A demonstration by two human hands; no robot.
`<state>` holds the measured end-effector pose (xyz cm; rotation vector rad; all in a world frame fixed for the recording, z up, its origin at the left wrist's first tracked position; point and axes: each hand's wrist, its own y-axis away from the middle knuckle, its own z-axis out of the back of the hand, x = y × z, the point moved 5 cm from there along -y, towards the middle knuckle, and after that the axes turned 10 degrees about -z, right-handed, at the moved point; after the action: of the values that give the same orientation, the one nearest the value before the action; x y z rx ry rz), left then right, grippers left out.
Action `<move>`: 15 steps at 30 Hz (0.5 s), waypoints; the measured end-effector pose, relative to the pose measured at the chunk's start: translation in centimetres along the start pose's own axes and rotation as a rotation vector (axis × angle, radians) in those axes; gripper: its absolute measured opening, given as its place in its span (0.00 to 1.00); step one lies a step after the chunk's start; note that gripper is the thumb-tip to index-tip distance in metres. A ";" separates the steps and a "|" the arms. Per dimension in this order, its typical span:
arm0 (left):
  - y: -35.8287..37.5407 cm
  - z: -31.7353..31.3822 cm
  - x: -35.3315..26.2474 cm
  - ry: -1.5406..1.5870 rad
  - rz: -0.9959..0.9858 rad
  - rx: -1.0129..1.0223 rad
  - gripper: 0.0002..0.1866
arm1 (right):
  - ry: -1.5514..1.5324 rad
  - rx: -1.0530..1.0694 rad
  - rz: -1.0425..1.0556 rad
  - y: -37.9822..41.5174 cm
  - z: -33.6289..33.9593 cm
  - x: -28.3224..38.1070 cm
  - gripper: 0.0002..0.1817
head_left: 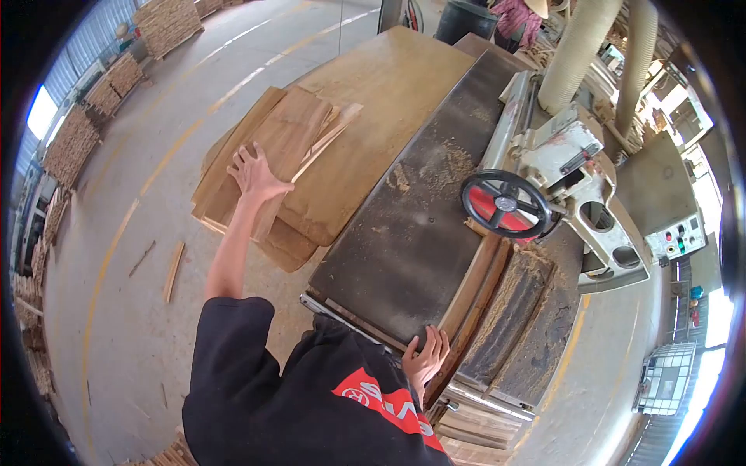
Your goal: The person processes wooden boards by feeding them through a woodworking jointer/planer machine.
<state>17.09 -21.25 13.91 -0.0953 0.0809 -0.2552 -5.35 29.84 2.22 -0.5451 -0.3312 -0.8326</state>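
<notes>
On the left, my left hand (260, 182) lies with its fingers spread across the top of a stack of flat wooden boards (291, 124). Narrow wood strips (325, 142) lie along the right side of that stack. My right hand (426, 359) rests at the near edge of the dark machine table (396, 256), fingers stretched forward together. Its fingertips are right at the near end of a long wooden strip (464, 291), which runs up toward the black handwheel (505, 203).
Sawdust (451, 165) covers parts of the machine table. A large brown panel (381, 85) supports the boards. Thick ducts (579, 58) and a control box (678, 238) stand right. Wood scraps (173, 272) lie on the floor. A person (519, 19) is at the back.
</notes>
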 end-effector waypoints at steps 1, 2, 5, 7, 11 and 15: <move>0.8 0.0 -0.5 0.009 -0.018 -0.032 0.77 | -0.005 -0.002 -0.006 0.1 0.1 0.1 0.22; 1.7 0.0 -1.0 0.023 -0.034 -0.063 0.75 | -0.006 -0.005 -0.007 0.0 0.2 0.2 0.22; 5.2 1.1 -2.9 0.195 -0.033 0.049 0.64 | -0.021 -0.029 -0.014 0.0 0.0 -0.2 0.22; 7.2 0.0 -4.0 0.590 -0.185 0.127 0.54 | -0.036 -0.029 -0.038 0.2 0.1 -0.2 0.22; 12.3 -7.0 -7.6 1.665 -0.093 0.530 0.41 | -0.040 -0.003 -0.044 0.1 0.4 0.0 0.22; 19.6 -9.3 -14.3 2.387 0.329 0.980 0.37 | -0.068 0.004 -0.037 0.2 0.5 -0.4 0.20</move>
<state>7.26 0.50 3.64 1.2564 2.2900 0.0812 -5.50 30.47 2.32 -0.5657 -0.4061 -0.8497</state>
